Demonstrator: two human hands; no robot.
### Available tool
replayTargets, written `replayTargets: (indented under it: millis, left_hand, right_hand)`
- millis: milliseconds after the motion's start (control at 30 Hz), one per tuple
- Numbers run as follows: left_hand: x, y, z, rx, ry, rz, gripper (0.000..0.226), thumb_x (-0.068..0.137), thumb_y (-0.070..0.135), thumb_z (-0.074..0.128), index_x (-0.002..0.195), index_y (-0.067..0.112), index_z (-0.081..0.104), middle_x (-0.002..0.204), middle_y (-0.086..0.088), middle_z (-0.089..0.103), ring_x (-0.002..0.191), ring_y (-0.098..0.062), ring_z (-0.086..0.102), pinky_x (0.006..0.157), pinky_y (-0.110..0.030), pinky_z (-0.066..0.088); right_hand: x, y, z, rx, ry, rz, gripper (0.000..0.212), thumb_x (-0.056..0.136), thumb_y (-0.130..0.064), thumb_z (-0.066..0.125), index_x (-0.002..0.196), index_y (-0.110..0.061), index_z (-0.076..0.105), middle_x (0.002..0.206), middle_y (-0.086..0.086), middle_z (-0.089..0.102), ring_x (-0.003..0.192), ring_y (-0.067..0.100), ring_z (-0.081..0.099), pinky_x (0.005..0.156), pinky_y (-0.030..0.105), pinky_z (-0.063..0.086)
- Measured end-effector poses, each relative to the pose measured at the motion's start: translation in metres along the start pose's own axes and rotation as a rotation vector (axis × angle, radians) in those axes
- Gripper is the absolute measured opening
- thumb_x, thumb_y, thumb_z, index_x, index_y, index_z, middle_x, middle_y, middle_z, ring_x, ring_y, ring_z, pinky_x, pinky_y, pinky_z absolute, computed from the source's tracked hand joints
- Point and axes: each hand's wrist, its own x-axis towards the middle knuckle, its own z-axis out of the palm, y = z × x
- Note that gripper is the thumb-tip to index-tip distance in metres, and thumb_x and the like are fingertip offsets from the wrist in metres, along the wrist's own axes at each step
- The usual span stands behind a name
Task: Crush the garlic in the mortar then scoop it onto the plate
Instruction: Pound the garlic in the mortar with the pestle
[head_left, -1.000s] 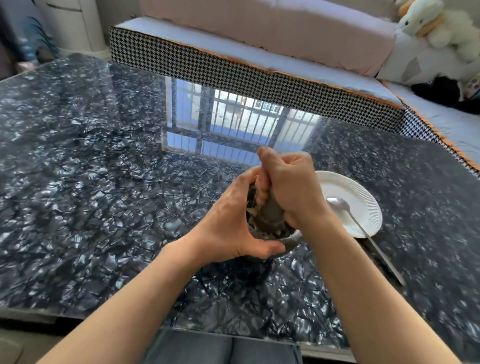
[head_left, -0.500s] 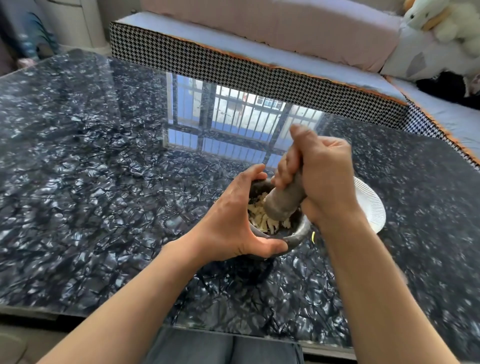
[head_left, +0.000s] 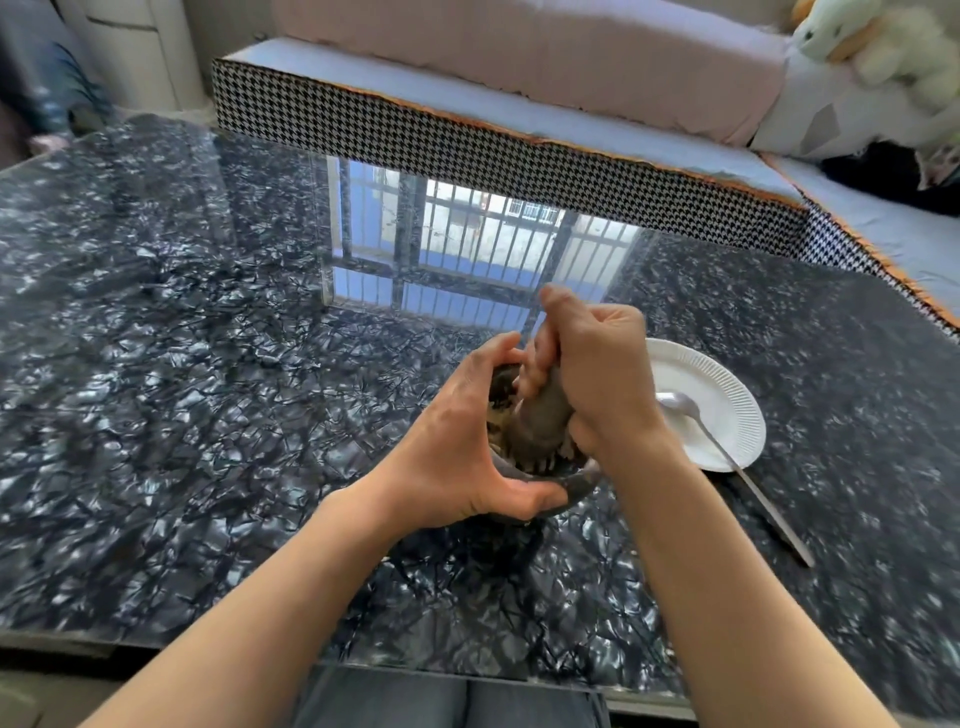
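Garlic (head_left: 500, 418) in one mortar (head_left: 574, 486) gripped by left hand (head_left: 457, 452), right hand (head_left: 597, 379) gripping pestle (head_left: 540, 421)

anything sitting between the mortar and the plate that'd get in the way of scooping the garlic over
Nothing on the table does. The plate sits right beside the mortar on its right, holding only the spoon. The right hand gripping the pestle hangs over that side for now, while the left hand holds the mortar.
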Motion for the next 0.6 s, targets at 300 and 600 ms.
replayTargets:
  millis: [300,600]
  left_hand:
    - [0.003,-0.001,0.0,-0.008,-0.027,-0.004,0.115,0.048,0.043,0.083,0.141,0.023,0.018,0.129,0.023,0.036,0.125,0.0,0.037,0.105,-0.026,0.035]
    - [0.005,-0.001,-0.001,-0.028,-0.013,-0.008,0.114,0.049,0.047,0.079,0.142,0.018,0.019,0.134,0.004,0.043,0.126,-0.008,0.039,0.103,-0.037,0.038]
  right_hand:
    - [-0.005,0.002,-0.001,0.039,0.035,0.0,0.065,0.096,-0.018,0.045,0.031,-0.016,0.047,0.032,0.004,0.045,0.035,0.023,0.043,0.052,0.03,0.043]
    - [-0.002,0.007,0.007,0.005,-0.004,-0.01,0.065,0.097,-0.019,0.044,0.032,-0.017,0.047,0.034,0.005,0.046,0.035,0.024,0.043,0.051,0.029,0.042]
